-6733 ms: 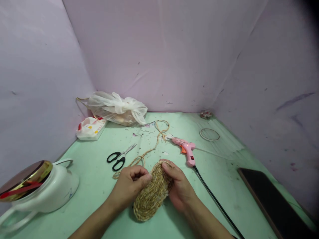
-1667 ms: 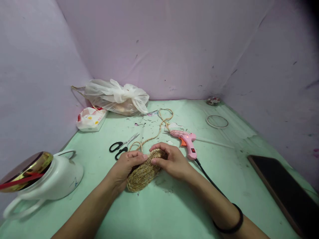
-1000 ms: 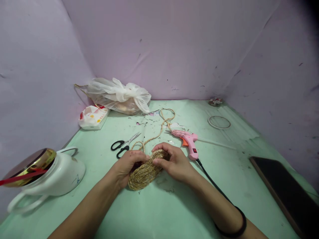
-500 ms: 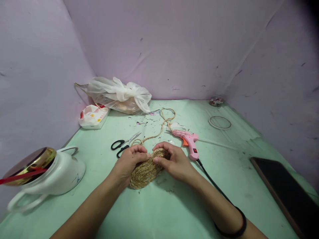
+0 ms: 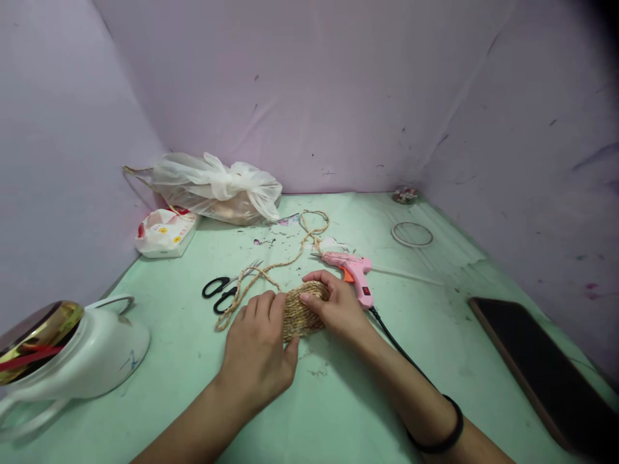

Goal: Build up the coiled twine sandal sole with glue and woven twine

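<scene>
Between my two hands is an oval coil of straw-coloured twisted rope [image 5: 304,314], its rows wound side by side. My left hand [image 5: 258,345] wraps over the coil's left end, hiding that part, with the thumb along the near edge. Gripping the far right end is my right hand [image 5: 336,306], thumb on top and fingers behind. A loose rope tail [image 5: 285,263] runs from near my left hand across black-handled scissors [image 5: 226,291] and loops at the back. Just beyond my right hand lies a pink glue gun [image 5: 355,274] with an orange trigger and a clear glue stick.
A knotted white plastic bag [image 5: 217,187] and a small white packet [image 5: 167,232] sit at the back left. A white pot [image 5: 104,354] with a gold lid lies at left. Further right are a ring [image 5: 411,234] and a dark phone-like slab [image 5: 536,367].
My left hand has shifted from pinching the coil's far edge to wrapping over its left end. The coil has turned more level. The rope tail now crosses the scissors. The view has moved slightly right.
</scene>
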Available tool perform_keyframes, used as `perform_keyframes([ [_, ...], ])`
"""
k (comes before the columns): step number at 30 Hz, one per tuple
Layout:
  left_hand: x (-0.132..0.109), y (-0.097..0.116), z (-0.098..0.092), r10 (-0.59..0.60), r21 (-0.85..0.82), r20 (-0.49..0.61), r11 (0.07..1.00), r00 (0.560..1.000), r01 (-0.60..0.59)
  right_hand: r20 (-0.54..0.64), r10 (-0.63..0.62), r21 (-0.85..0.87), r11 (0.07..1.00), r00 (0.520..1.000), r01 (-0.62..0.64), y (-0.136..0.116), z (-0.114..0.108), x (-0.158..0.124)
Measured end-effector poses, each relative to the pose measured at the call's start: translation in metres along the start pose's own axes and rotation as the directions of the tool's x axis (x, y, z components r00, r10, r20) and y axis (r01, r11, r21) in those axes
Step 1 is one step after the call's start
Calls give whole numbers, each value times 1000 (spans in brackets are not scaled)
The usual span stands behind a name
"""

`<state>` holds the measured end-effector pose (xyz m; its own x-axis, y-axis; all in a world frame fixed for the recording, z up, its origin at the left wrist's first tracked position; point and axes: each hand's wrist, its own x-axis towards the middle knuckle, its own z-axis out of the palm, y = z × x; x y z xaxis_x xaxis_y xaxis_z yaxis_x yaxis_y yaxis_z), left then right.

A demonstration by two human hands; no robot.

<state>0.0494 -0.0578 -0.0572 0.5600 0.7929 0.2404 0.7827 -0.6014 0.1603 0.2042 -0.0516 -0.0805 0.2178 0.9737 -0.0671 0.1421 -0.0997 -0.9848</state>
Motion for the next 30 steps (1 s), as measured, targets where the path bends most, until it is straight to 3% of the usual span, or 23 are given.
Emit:
perform_keyframes([
  [4,4,0,-3,24,16,47,1000,999,-24,21,-24,-3,1000,999,24,3,0,0],
  [8,12,-6,-4,145,15,72,989,987,-147,24,-27,-19,999,999,28,4,1,0],
  [13,13,-14,1,233,4,31,972,972,-233,13,-20,-39,999,1000,21,6,1,-1],
  [19,11,-15,2,263,9,-24,965,964,-263,-4,-16,-76,997,1000,16,6,2,-2],
  [30,10,-16,1,228,-99,-12,969,973,-229,-2,-62,-208,976,998,60,5,3,-2],
])
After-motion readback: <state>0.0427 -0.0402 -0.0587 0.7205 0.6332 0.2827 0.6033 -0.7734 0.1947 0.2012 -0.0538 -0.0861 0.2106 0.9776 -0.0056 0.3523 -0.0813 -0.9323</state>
